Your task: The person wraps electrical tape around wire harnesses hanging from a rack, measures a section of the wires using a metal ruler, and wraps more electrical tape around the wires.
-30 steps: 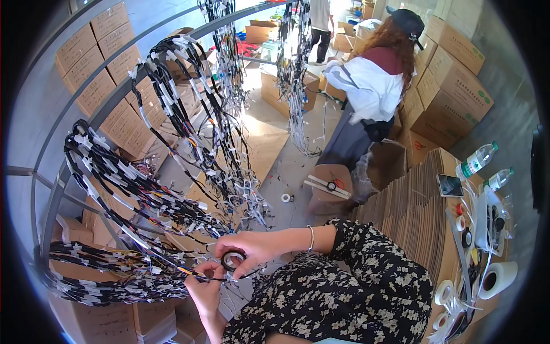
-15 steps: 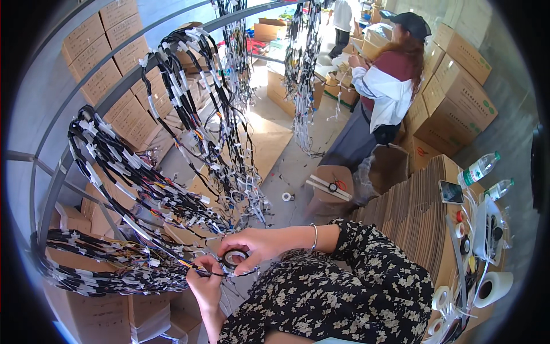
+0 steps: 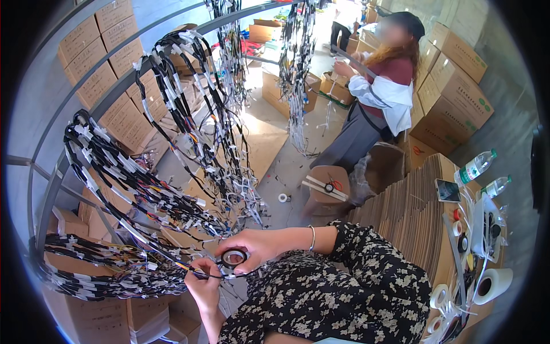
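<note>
The left hand point(image 3: 203, 282) pinches a black cable point(image 3: 182, 265) between thumb and fingers. Just right of it, the right hand point(image 3: 255, 246) grips a roll of black tape point(image 3: 224, 257), its fingers curled around the ring. The cable runs up left to harness bundles point(image 3: 100, 143) draped over a curved metal rack point(image 3: 258, 10). To the right are stacked cardboard sheets point(image 3: 395, 212), a phone point(image 3: 447, 191) and a bottle point(image 3: 475, 167) with a green-and-white label. Far right, cartons point(image 3: 452, 106) carry lines of dark print and round green marks; the rows on cartons point(image 3: 80, 46) at far left are too small to read.

Both hands and the roll hold almost the same place as a second ago. The co-worker point(image 3: 389, 80), bent over then, now stands more upright, facing left with hands raised.
</note>
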Action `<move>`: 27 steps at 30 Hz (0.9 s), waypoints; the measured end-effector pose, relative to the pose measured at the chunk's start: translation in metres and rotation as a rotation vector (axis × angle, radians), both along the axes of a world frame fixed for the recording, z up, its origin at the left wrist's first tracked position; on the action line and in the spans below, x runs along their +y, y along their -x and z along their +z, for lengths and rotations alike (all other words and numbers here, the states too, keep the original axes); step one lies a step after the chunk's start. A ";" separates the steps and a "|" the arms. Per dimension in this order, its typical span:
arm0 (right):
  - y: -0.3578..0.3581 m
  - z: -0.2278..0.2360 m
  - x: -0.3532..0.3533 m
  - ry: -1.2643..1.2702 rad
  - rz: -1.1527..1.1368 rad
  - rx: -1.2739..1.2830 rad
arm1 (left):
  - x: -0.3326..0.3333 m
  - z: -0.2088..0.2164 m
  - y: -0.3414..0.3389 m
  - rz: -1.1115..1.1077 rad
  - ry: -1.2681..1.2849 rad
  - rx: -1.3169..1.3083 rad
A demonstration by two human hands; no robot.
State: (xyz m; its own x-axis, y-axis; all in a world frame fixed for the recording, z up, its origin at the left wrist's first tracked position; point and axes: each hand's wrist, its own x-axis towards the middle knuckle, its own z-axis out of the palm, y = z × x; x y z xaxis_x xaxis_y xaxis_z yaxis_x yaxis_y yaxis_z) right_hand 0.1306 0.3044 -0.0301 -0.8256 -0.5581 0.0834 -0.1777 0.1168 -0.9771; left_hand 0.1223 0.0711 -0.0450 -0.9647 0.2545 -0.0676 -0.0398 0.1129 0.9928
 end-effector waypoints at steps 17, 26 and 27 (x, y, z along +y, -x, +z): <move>0.004 -0.020 0.001 -0.015 -0.078 0.143 | -0.001 0.004 0.000 -0.012 -0.047 -0.032; -0.016 -0.030 -0.021 0.694 0.311 -0.320 | 0.001 -0.004 0.009 0.116 0.029 0.077; -0.020 -0.027 -0.022 0.687 0.329 -0.333 | 0.001 -0.004 0.010 0.121 0.081 0.105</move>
